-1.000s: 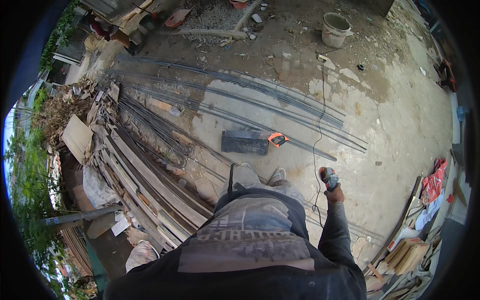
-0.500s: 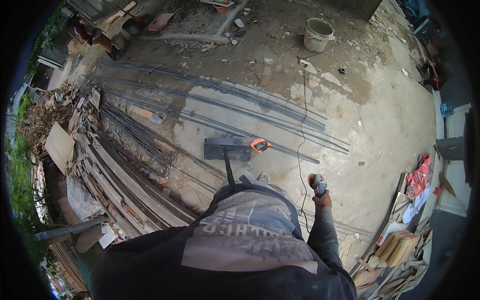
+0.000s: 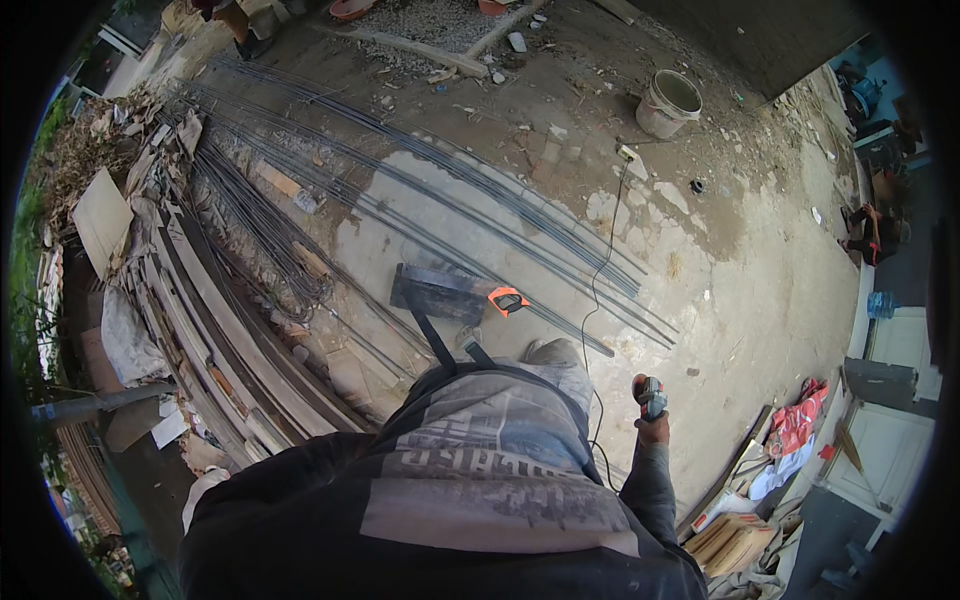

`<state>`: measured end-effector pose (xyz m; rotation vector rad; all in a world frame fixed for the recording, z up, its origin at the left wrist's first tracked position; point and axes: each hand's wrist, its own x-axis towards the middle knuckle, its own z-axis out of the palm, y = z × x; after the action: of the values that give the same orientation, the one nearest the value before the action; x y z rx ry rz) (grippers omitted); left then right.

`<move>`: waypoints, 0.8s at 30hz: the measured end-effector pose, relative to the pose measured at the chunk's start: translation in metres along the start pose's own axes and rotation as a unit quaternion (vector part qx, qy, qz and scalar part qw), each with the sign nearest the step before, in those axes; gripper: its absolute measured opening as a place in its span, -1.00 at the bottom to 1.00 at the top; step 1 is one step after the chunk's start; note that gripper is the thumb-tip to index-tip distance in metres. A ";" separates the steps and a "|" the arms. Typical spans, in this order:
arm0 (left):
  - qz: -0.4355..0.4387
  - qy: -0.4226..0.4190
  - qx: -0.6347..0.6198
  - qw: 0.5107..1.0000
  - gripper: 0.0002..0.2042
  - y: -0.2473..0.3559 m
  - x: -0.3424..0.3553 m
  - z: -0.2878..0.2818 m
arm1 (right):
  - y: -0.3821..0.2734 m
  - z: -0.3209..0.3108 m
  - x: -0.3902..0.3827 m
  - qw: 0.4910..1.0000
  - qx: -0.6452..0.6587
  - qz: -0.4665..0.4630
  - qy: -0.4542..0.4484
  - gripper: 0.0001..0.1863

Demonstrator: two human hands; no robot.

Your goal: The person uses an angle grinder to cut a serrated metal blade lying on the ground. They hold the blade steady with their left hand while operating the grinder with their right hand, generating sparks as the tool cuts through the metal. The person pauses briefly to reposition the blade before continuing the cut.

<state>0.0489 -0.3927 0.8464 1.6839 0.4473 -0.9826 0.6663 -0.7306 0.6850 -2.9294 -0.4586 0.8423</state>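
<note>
At my right side, my right hand [image 3: 654, 430] is wrapped around a corded power tool [image 3: 650, 397], which looks like an angle grinder with a grey and red body. Its black cord [image 3: 590, 310] trails along the concrete past my legs. My left sleeve [image 3: 260, 480] reaches toward the lower left, and my left hand does not show. Beside the sleeve is a pale shape [image 3: 198, 492] that I cannot make out. In front of my feet sits a long black box [image 3: 440, 293], with an orange saw-like handle [image 3: 507, 300] at its right end. A dark strap [image 3: 428, 325] runs near it.
Long steel bars [image 3: 470, 205] lie across the ground ahead. Planks [image 3: 220, 330] are stacked on the left. A bucket [image 3: 668, 105] stands at the far right, near a cord connector [image 3: 628, 153]. Cardboard [image 3: 735, 543] lies at the lower right. Another person's legs [image 3: 238, 25] show at the far left.
The view has turned and shifted, so the box, bars and bucket sit differently in it. My right hand still grips the power tool, which is a little lower and further right in view.
</note>
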 end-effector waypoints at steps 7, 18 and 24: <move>0.076 0.285 -0.297 0.908 -0.69 0.068 0.069 -0.105 | -0.029 -0.064 0.095 0.994 -0.037 -0.098 -0.020 -0.29; 0.082 0.212 -0.508 0.831 -0.42 0.272 0.235 -0.049 | -0.081 -0.126 0.218 0.955 -0.164 -0.226 -0.102 -0.27; 0.108 0.475 -0.320 0.812 -0.54 0.268 0.256 0.081 | -0.082 -0.120 0.249 0.926 -0.230 -0.270 -0.132 -0.27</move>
<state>0.3596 -0.6059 0.8020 1.4232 1.0701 0.2750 0.9086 -0.5749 0.6711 -2.7926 -1.5893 1.1593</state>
